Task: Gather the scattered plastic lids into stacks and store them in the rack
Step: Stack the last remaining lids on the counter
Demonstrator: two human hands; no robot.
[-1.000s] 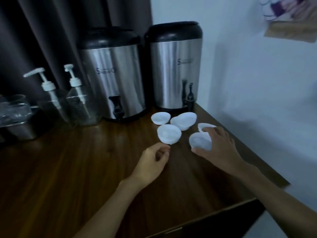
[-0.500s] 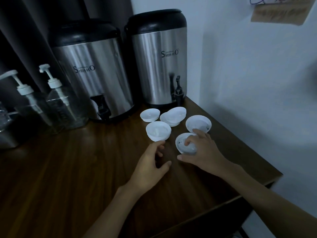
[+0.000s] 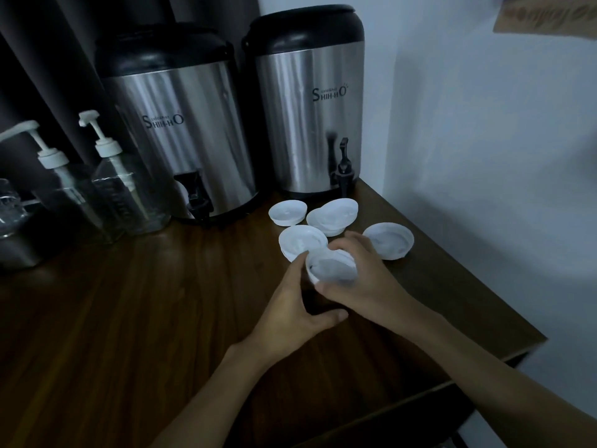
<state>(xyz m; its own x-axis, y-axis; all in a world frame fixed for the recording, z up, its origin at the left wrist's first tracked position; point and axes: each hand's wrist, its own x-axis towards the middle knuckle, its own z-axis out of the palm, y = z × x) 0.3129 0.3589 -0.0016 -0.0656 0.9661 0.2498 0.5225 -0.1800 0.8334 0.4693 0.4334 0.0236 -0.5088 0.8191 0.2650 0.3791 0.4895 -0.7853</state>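
Note:
Several white plastic lids lie on the dark wooden counter (image 3: pixel 135 334) near its back right corner. My right hand (image 3: pixel 361 282) grips one lid (image 3: pixel 331 268) by its rim, tilted and lifted just off the wood. My left hand (image 3: pixel 290 315) is cupped against that lid's left edge, fingers spread; whether it grips is unclear. Behind sits another lid (image 3: pixel 302 242), one further back (image 3: pixel 287 213), two overlapping lids (image 3: pixel 336 216), and a single lid (image 3: pixel 389 240) to the right. No rack is in view.
Two steel drink dispensers (image 3: pixel 181 130) (image 3: pixel 307 101) with taps stand at the back. Two pump bottles (image 3: pixel 119 185) and a metal container (image 3: pixel 16 250) are at the left. A white wall (image 3: pixel 484 140) borders the right; the counter's right edge (image 3: pixel 529 344) is close.
My right hand slid its lid leftward toward the middle and tipped it up. My left hand rose to meet the lid's left edge. The view moved closer.

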